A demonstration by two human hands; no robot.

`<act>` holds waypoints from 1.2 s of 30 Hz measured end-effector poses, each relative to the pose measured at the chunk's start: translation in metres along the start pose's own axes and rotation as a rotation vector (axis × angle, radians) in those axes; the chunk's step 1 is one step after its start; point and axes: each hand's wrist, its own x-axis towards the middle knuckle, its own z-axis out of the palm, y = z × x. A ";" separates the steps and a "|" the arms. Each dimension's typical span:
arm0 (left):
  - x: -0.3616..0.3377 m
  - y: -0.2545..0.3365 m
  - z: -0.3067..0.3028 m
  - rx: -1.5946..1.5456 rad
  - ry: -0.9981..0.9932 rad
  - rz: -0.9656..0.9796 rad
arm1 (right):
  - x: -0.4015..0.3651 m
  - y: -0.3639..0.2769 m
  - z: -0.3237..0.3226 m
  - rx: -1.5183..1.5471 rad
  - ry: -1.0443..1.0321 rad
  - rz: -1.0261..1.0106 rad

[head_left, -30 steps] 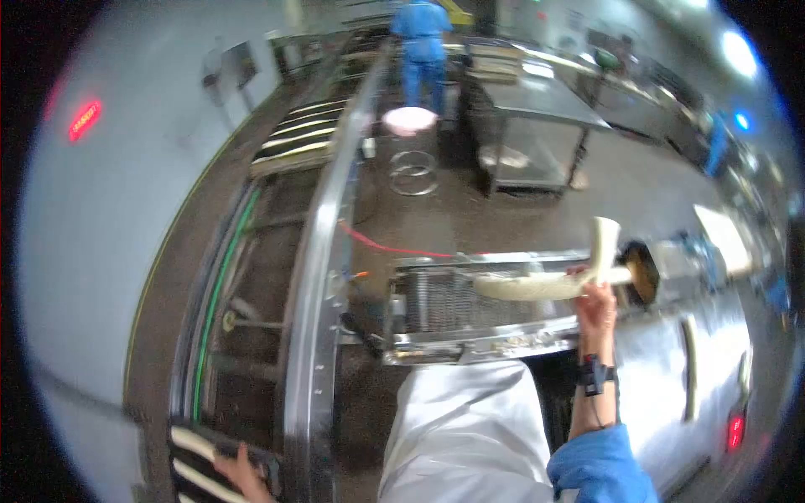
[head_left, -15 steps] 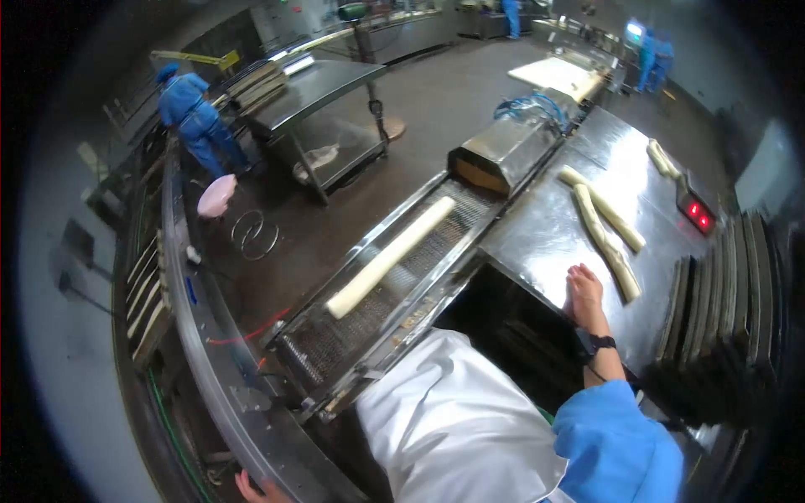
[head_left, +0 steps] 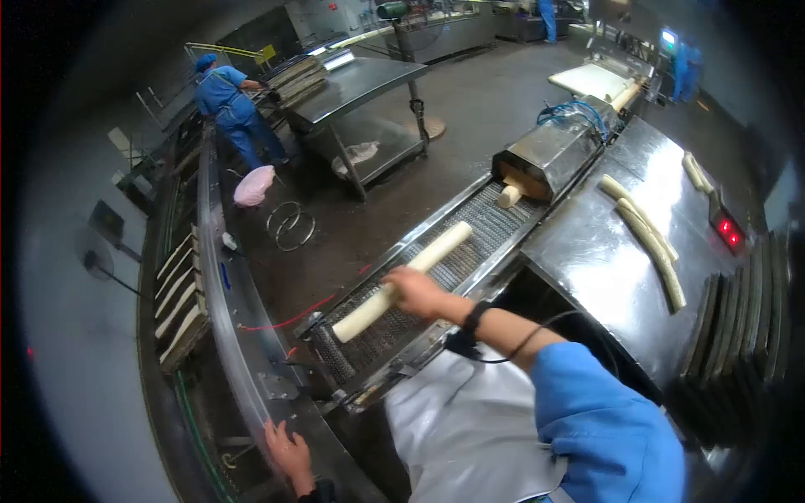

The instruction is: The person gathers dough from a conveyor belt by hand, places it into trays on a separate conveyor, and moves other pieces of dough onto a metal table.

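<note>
A long pale dough roll (head_left: 445,245) lies lengthwise on the wire-mesh conveyor belt (head_left: 479,220). My right hand (head_left: 414,292) reaches across from the right, its fingers curled round the roll near the middle. A dark band with a cable is on that wrist. Low in the view, my left hand (head_left: 288,453) rests at the metal rail (head_left: 237,356) with its fingers apart and nothing in them. The end of another dough roll (head_left: 509,196) shows under the metal hood (head_left: 553,142) at the head of the belt.
More dough rolls (head_left: 652,251) lie on the steel table (head_left: 579,243) at right, near a red-lit display (head_left: 728,232) and stacked dark trays (head_left: 742,306). A tray of dough strips (head_left: 178,293) stands beyond the rail. A co-worker (head_left: 235,105) stands at the far left.
My right hand has moved left from the steel table onto the roll on the belt. My left hand has come further into view at the rail. A second roll end has emerged under the hood.
</note>
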 end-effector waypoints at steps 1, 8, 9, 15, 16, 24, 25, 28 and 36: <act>0.001 0.000 0.001 0.009 0.010 -0.009 | 0.015 -0.011 0.028 -0.082 -0.083 -0.103; 0.005 0.003 0.004 -0.056 0.065 -0.012 | 0.019 -0.088 0.094 -0.302 -0.219 -0.226; 0.006 0.002 0.005 -0.048 0.065 -0.014 | 0.019 -0.092 0.091 -0.300 -0.299 -0.176; 0.012 -0.005 0.006 -0.020 0.064 0.028 | 0.007 -0.055 -0.032 0.859 -0.163 0.330; 0.014 -0.005 0.006 -0.006 0.062 0.031 | -0.002 -0.037 -0.062 0.878 0.002 0.435; 0.018 -0.010 0.004 0.031 0.011 0.018 | -0.239 0.118 -0.196 0.693 1.186 0.610; 0.019 -0.005 0.000 0.023 0.007 0.031 | -0.276 0.119 -0.192 -0.079 1.026 0.623; 0.021 0.024 -0.023 -0.006 -0.049 -0.050 | -0.331 0.131 -0.210 0.648 1.457 0.853; 0.020 0.020 -0.022 0.085 -0.031 -0.039 | -0.265 0.170 -0.185 0.532 1.135 0.915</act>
